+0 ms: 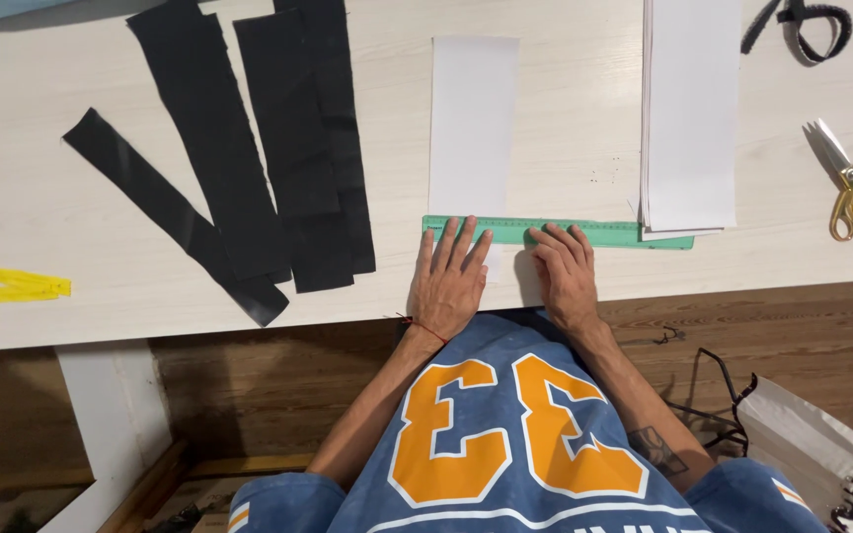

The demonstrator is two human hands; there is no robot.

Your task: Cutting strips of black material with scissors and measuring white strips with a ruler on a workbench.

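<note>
A green ruler (612,232) lies flat on the pale wooden table (51,227), across the near end of a white paper strip (472,123). My left hand (449,279) rests palm down with fingers spread; its fingertips touch the ruler's left end and cover the strip's near end. Beside it, my right hand (565,274) also lies flat, fingertips pressing on the ruler near its middle. Neither hand grips anything.
Several black fabric strips (249,148) lie to the left. A stack of white paper (691,114) overlaps the ruler's right end. Gold-handled scissors (846,183) and a black strap (807,20) are at the right, a yellow tape (7,286) at the far left.
</note>
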